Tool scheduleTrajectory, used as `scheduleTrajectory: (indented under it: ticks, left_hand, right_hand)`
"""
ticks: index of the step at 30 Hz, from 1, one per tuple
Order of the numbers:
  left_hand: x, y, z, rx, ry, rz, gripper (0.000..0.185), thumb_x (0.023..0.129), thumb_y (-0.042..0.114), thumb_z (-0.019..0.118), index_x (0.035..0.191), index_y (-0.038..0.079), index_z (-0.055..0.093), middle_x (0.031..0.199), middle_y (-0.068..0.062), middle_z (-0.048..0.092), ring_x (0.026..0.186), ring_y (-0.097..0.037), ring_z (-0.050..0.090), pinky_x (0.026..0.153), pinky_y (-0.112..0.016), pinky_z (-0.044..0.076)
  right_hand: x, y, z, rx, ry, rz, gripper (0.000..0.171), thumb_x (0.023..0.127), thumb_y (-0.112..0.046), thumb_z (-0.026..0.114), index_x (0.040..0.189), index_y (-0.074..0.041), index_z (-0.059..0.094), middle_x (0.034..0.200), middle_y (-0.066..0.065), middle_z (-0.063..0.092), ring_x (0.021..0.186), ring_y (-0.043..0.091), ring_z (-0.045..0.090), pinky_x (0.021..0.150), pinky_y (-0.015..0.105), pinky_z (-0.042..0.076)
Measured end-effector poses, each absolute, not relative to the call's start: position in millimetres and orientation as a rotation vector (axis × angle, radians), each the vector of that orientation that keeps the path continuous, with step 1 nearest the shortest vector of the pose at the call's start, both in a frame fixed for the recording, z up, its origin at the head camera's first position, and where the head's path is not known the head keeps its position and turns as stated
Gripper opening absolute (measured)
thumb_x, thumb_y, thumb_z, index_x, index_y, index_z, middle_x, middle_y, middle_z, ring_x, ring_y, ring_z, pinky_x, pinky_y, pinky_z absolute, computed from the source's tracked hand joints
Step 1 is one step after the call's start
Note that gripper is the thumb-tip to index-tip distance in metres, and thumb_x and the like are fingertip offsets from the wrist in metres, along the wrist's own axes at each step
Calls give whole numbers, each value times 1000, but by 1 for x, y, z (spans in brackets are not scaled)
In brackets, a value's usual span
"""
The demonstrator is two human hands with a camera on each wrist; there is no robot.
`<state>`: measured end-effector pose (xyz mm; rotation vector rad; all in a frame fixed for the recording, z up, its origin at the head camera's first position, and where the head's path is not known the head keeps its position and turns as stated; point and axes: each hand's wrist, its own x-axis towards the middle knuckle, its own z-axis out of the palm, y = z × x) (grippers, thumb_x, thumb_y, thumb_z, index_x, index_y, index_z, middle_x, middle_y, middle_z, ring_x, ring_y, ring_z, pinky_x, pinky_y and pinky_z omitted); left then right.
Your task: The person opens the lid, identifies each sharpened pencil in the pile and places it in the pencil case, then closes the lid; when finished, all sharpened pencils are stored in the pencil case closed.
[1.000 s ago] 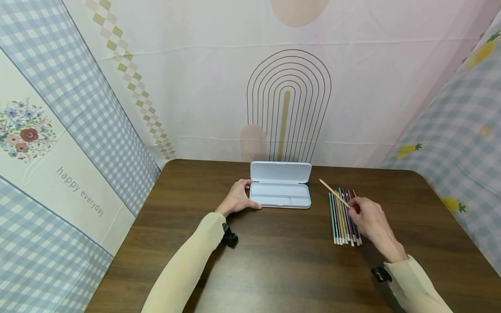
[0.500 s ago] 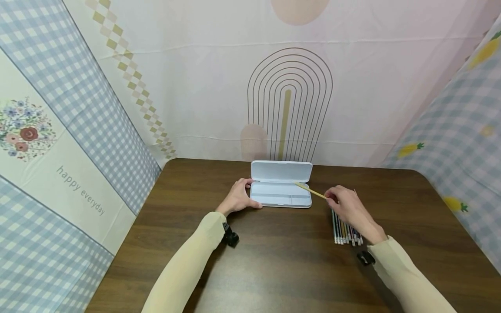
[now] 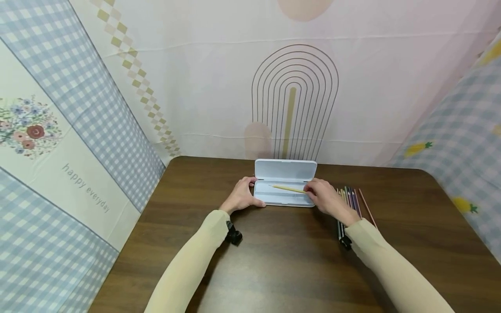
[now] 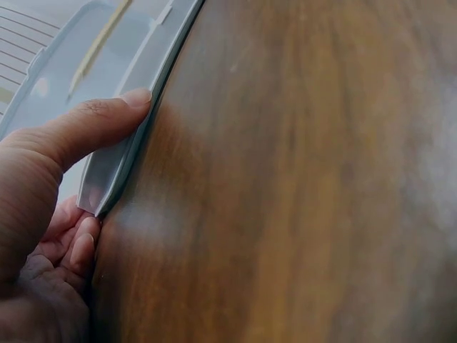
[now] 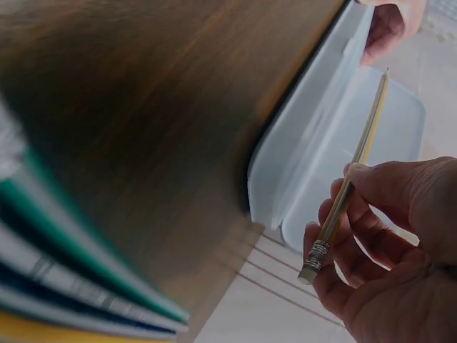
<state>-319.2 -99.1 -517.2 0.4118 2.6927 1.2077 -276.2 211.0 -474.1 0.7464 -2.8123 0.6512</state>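
The right hand pinches a yellow pencil between thumb and curled fingers near its eraser end, the metal ferrule showing just below the grip in the right wrist view. The pencil runs from that hand leftward over the open tray of the white pencil case, its tip pointing toward the case's left end; whether it lies on the tray floor or hangs just above it cannot be told. The left hand grips the case's left end: the thumb presses along the near rim and the other fingers curl round the corner beneath it, as the left wrist view shows. The case sits near the far middle of the dark wooden table, its lid raised behind the tray and leaning back toward the wall. Just right of the right hand lies a bundle of coloured pencils, side by side and partly covered by the wrist and sleeve, with one reddish pencil lying a little apart on their right. Patterned cloth hangs behind and to both sides of the table
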Motion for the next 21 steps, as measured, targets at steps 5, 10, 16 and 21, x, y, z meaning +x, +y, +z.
scheduleTrajectory:
  ticks: [5, 10, 16, 21]
  left_hand:
    - [-320, -99, -518, 418, 2695, 1203, 99, 73, 29, 102, 156, 4, 53, 147, -17, 60, 138, -33, 54, 121, -47, 47]
    - [-321, -99, -519, 420, 2703, 1213, 99, 73, 29, 102, 156, 4, 53, 146, -17, 60, 138, -32, 54, 120, -47, 48]
    - [-321, -99, -518, 420, 2700, 1212, 99, 73, 29, 102, 155, 4, 54, 146, -16, 60, 137, -31, 55, 120, -46, 48]
    - [-321, -99, -519, 420, 2711, 1205, 97, 73, 28, 102, 153, 3, 55, 146, -16, 60, 137, -31, 55, 120, -46, 48]
  right_hand:
    - [-287, 201, -479, 814, -2834, 663, 11, 101, 6, 68, 101, 5, 79, 96, 17, 75, 88, 28, 70, 84, 50, 63]
    - [-299, 193, -482, 887, -2837, 661, 11, 100, 6, 68, 101, 4, 79, 97, 17, 77, 90, 29, 72, 85, 51, 63]
    - [-312, 187, -483, 920, -2897, 669, 13, 100, 6, 67, 100, 5, 81, 97, 19, 79, 88, 28, 73, 83, 48, 64]
    - [-320, 186, -481, 926, -2926, 722, 15, 98, 7, 67, 101, 5, 82, 98, 20, 81, 89, 28, 75, 84, 47, 65]
